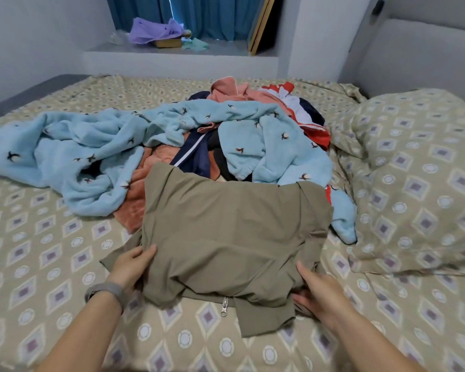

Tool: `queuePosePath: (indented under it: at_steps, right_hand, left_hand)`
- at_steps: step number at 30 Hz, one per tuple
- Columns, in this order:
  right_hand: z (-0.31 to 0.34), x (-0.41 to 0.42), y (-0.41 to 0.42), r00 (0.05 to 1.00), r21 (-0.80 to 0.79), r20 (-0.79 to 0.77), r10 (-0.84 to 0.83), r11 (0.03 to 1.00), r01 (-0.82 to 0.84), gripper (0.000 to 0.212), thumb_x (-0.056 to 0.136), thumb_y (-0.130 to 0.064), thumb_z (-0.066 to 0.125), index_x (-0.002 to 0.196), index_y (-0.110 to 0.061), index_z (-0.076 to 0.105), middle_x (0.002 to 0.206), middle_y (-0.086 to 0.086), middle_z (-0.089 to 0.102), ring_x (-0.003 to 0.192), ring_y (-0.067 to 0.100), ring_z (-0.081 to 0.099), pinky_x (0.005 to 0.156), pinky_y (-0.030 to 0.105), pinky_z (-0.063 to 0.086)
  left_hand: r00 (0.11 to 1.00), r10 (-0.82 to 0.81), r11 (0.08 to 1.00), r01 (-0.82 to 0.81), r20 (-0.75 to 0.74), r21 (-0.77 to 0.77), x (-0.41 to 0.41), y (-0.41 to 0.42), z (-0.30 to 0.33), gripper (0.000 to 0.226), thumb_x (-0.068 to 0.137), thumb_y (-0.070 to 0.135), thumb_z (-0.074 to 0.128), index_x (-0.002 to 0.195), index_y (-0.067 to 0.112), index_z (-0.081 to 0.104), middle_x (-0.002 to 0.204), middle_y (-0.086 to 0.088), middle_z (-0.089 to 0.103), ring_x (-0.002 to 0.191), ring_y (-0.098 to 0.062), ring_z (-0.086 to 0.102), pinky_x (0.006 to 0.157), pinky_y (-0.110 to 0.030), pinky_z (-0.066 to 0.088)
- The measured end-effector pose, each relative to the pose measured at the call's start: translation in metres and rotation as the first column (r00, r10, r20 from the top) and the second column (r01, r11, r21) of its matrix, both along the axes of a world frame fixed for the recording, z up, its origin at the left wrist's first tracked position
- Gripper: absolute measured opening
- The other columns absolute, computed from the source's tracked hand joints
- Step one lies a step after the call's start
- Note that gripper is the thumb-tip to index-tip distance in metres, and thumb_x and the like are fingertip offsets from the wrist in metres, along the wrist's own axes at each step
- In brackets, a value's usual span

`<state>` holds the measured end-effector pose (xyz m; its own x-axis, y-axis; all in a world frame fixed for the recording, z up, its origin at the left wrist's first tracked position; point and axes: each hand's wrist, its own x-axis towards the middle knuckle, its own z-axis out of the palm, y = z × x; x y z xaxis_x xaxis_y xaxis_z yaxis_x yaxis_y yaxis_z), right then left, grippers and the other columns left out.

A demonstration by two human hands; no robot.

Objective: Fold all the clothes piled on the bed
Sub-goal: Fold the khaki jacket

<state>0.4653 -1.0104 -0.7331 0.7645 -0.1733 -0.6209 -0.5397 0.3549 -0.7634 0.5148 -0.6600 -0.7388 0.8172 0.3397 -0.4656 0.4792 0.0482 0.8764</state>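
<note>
Room: small bedroom, patterned bed sheet [46, 253] filling most of the view, blue curtains [199, 14] over a window ledge at the back.
Left hand [130, 267]: fingers curled round the left edge of the khaki garment [226, 237], thumb on top of the cloth, grey watch band [105, 291] at the wrist.
Right hand [317, 294]: clamped on the right edge of the same garment, thumb above, fingertips tucked under the fold; a bit blurred, so exact finger placement hard to call.
Khaki garment: roughly folded into a fat square on the near part of the bed, zipper pull [224, 307] poking out at the front hem, one lower flap sticking out toward the camera.
Further out: light blue fleece piece [91, 146] sprawled just behind, touching the khaki bundle, over a heap of pink, navy and red clothes [253, 108].
Far right: pillow [414, 167] in matching fabric.
Progress guess: first item only, the pile not yet folded.
Risk: loose flap and slippery-looking cloth, so fold probably sliding apart if lifted by the edges alone.
Other risk: far edge lying on the pile, likely dragging the blue fleece along.
</note>
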Motion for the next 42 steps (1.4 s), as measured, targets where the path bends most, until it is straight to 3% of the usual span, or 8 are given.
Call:
queuePosePath:
  at_steps: [6,11,16,21,25,30,35,42]
  right_hand:
    - [-0.003,0.022,0.013,1.0,-0.14,0.018,-0.021,0.99,0.024,0.039,0.079,-0.013,0.079,0.113,-0.001,0.065,0.102,0.016,0.072,0.093,0.033,0.069,0.086,0.045,0.055]
    - [0.014,0.015,-0.014,0.997,-0.477,0.07,-0.03,0.877,0.06,0.059,0.078,-0.016,0.08,0.127,0.001,0.054,0.111,0.01,0.065,0.103,0.029,0.064,0.092,0.037,0.05]
    - [0.017,0.001,-0.031,0.93,-0.671,-0.264,0.256,0.643,-0.368,0.072,0.08,-0.028,0.078,0.134,0.001,0.041,0.13,0.016,0.055,0.114,0.031,0.056,0.09,0.036,0.048]
    - [0.013,0.011,-0.027,0.893,-0.791,-0.388,0.227,0.416,-0.449,0.102,0.073,-0.055,0.074,0.148,-0.005,0.027,0.148,0.018,0.036,0.134,0.037,0.038,0.106,0.04,0.039]
    - [0.01,0.017,-0.021,0.878,-0.702,-0.376,0.296,0.527,-0.479,0.088,0.077,-0.071,0.06,0.134,-0.005,0.051,0.129,0.012,0.058,0.118,0.032,0.054,0.102,0.039,0.043]
    - [0.009,0.014,-0.019,0.908,-0.619,-0.224,0.354,0.668,-0.413,0.073,0.068,-0.059,0.078,0.124,-0.016,0.061,0.12,0.003,0.066,0.108,0.025,0.061,0.093,0.032,0.047]
    - [-0.002,0.012,-0.008,0.951,-0.579,-0.083,0.299,0.762,-0.29,0.046,0.073,-0.027,0.084,0.114,-0.011,0.067,0.109,0.004,0.07,0.1,0.023,0.065,0.092,0.034,0.051]
    - [0.019,-0.001,-0.05,0.983,-0.322,0.029,0.181,0.933,-0.162,0.031,0.081,-0.002,0.074,0.11,-0.005,0.062,0.096,0.01,0.07,0.084,0.023,0.067,0.066,0.029,0.055]
  left_hand:
    - [0.973,0.157,0.952,-0.195,0.171,0.237,0.01,0.011,0.011,0.024,0.095,0.024,0.058,0.078,0.006,0.06,0.071,-0.01,0.055,0.077,-0.02,0.052,0.061,-0.029,0.039]
    - [0.957,0.158,0.893,-0.244,0.243,0.379,0.023,0.022,0.018,0.025,0.095,0.024,0.058,0.092,0.0,0.065,0.086,-0.015,0.06,0.085,-0.026,0.056,0.077,-0.033,0.04]
    - [0.999,0.032,0.863,-0.042,0.03,0.503,0.026,0.039,0.006,0.02,0.085,0.014,0.071,0.101,0.002,0.068,0.104,-0.02,0.069,0.095,-0.032,0.063,0.085,-0.037,0.051]
    - [0.994,-0.04,0.727,0.096,-0.098,0.68,0.023,0.043,0.003,0.081,0.071,0.068,0.061,0.115,0.0,0.062,0.113,-0.022,0.065,0.106,-0.04,0.059,0.092,-0.043,0.046]
    - [0.97,-0.159,0.788,0.237,-0.185,0.568,0.017,0.036,0.01,0.087,0.057,0.088,0.058,0.092,0.009,0.064,0.089,-0.009,0.068,0.081,-0.028,0.063,0.066,-0.034,0.046]
    - [0.928,-0.325,0.853,0.37,-0.182,0.369,0.011,0.022,0.013,0.045,0.072,0.049,0.079,0.1,0.018,0.066,0.099,-0.001,0.069,0.088,-0.019,0.064,0.08,-0.033,0.051]
    - [0.916,-0.394,0.894,0.402,-0.077,0.198,-0.006,-0.006,0.021,0.017,0.09,0.023,0.067,0.104,0.015,0.062,0.107,-0.009,0.069,0.09,-0.022,0.064,0.083,-0.032,0.05]
    - [0.943,-0.305,0.947,0.315,-0.13,0.066,-0.042,-0.012,0.034,0.02,0.093,0.029,0.061,0.1,0.01,0.06,0.083,-0.011,0.071,0.07,-0.026,0.067,0.048,-0.027,0.051]
